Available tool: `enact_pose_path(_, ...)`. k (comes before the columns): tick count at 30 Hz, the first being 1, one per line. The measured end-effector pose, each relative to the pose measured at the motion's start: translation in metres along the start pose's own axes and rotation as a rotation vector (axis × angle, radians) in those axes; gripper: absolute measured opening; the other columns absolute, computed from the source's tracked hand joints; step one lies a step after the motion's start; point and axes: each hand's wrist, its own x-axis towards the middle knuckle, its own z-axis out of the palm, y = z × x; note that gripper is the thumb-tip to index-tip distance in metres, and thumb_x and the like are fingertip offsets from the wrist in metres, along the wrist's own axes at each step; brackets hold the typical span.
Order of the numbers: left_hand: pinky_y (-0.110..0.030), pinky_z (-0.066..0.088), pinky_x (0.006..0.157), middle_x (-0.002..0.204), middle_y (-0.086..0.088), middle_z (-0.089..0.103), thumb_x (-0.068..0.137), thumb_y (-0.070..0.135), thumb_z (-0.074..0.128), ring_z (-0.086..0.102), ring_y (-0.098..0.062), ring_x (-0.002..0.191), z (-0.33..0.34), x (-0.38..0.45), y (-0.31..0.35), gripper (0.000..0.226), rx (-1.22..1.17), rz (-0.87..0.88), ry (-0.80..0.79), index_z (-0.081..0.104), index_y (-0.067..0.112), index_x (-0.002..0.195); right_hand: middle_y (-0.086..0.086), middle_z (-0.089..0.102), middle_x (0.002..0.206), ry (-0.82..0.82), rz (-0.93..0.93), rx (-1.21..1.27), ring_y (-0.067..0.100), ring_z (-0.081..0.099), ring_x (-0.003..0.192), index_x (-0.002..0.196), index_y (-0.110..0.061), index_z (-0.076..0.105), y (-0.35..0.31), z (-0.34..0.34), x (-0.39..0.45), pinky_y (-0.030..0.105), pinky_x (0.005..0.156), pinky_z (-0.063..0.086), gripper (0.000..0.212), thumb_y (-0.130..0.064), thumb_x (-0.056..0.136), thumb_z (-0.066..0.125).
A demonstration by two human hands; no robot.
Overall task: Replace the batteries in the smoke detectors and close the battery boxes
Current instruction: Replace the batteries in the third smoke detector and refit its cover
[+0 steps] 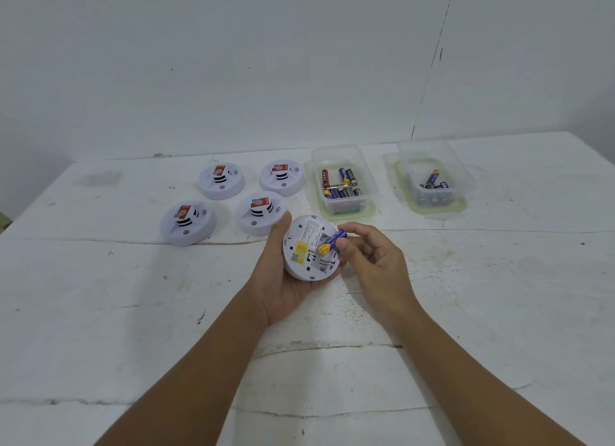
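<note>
My left hand (pixel 279 279) grips a white round smoke detector (pixel 307 246) above the table, its back side with labels and an open battery slot turned up toward me. My right hand (pixel 369 256) pinches a blue and yellow battery (pixel 332 242) between thumb and fingers, its yellow end down at the slot. Several more white smoke detectors (pixel 188 224) with red stickers lie face up on the table behind my left hand.
A clear plastic box (pixel 342 179) with several batteries stands behind the held detector. A second clear box (pixel 432 179) with fewer batteries stands to its right. The white table (pixel 133 312) is scuffed and cracked, and a white wall rises behind it.
</note>
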Motion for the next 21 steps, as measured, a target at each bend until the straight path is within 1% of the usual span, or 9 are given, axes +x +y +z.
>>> enact_pose_path(2, -0.052, 0.051, 0.102, 0.127, -0.026, 0.068, 0.100, 0.060, 0.051, 0.067, -0.037, 0.110, -0.0004, 0.0009, 0.0001, 0.067, -0.006, -0.006, -0.008, 0.061, 0.004, 0.135, 0.024, 0.076, 0.098, 0.002, -0.006, -0.041, 0.022, 0.074, 0.086, 0.120, -0.006, 0.070, 0.0001, -0.0004, 0.0003, 0.035, 0.077, 0.062, 0.022, -0.003, 0.099, 0.066)
enact_pose_path(4, -0.052, 0.049, 0.104, 0.127, -0.026, 0.068, 0.100, 0.060, 0.051, 0.067, -0.038, 0.111, -0.0010, 0.0020, 0.0003, 0.067, -0.005, -0.005, -0.009, 0.061, 0.004, 0.136, 0.022, 0.076, 0.098, 0.001, -0.008, -0.049, 0.021, 0.074, 0.086, 0.120, -0.007, 0.070, 0.0001, -0.0008, 0.0005, 0.033, 0.077, 0.061, 0.022, -0.003, 0.099, 0.066)
enact_pose_path(8, -0.053, 0.048, 0.106, 0.125, -0.026, 0.069, 0.101, 0.059, 0.049, 0.068, -0.037, 0.108, -0.0013, 0.0023, -0.0001, 0.065, 0.007, 0.004, -0.003, 0.064, 0.004, 0.131, 0.018, 0.077, 0.096, 0.005, -0.015, -0.060, 0.014, 0.073, 0.082, 0.121, -0.006, 0.070, -0.0016, -0.0005, -0.0002, 0.027, 0.074, 0.059, 0.022, -0.002, 0.099, 0.065)
enact_pose_path(11, -0.054, 0.047, 0.108, 0.128, -0.026, 0.068, 0.101, 0.060, 0.049, 0.068, -0.038, 0.110, -0.0017, 0.0025, -0.0001, 0.066, 0.014, 0.005, -0.003, 0.062, 0.004, 0.134, 0.016, 0.078, 0.095, 0.009, -0.010, -0.053, 0.015, 0.074, 0.082, 0.120, -0.007, 0.070, -0.0021, 0.0002, -0.0005, 0.028, 0.075, 0.060, 0.022, -0.002, 0.099, 0.065)
enact_pose_path(13, -0.054, 0.047, 0.107, 0.127, -0.027, 0.069, 0.101, 0.060, 0.049, 0.069, -0.038, 0.109, -0.0018, 0.0026, 0.0002, 0.066, 0.010, 0.004, -0.008, 0.062, 0.004, 0.134, 0.016, 0.078, 0.095, 0.011, -0.013, -0.064, 0.017, 0.074, 0.084, 0.119, -0.008, 0.071, -0.0018, 0.0001, -0.0002, 0.030, 0.076, 0.060, 0.021, -0.004, 0.099, 0.067)
enact_pose_path(17, -0.054, 0.047, 0.106, 0.125, -0.026, 0.069, 0.101, 0.059, 0.049, 0.069, -0.037, 0.108, -0.0015, 0.0025, 0.0000, 0.063, -0.003, 0.001, -0.013, 0.066, 0.005, 0.129, 0.020, 0.077, 0.094, 0.016, -0.008, -0.016, 0.016, 0.074, 0.081, 0.120, -0.003, 0.069, -0.0027, 0.0013, -0.0003, 0.025, 0.072, 0.059, 0.022, 0.001, 0.098, 0.065)
enact_pose_path(21, -0.054, 0.044, 0.110, 0.130, -0.027, 0.067, 0.099, 0.059, 0.052, 0.065, -0.038, 0.115, -0.0028, 0.0042, -0.0004, 0.066, -0.005, -0.001, -0.022, 0.062, 0.005, 0.135, 0.021, 0.077, 0.094, 0.015, -0.013, -0.012, 0.016, 0.074, 0.081, 0.120, -0.002, 0.069, -0.0022, 0.0018, -0.0006, 0.026, 0.072, 0.059, 0.022, 0.001, 0.098, 0.065)
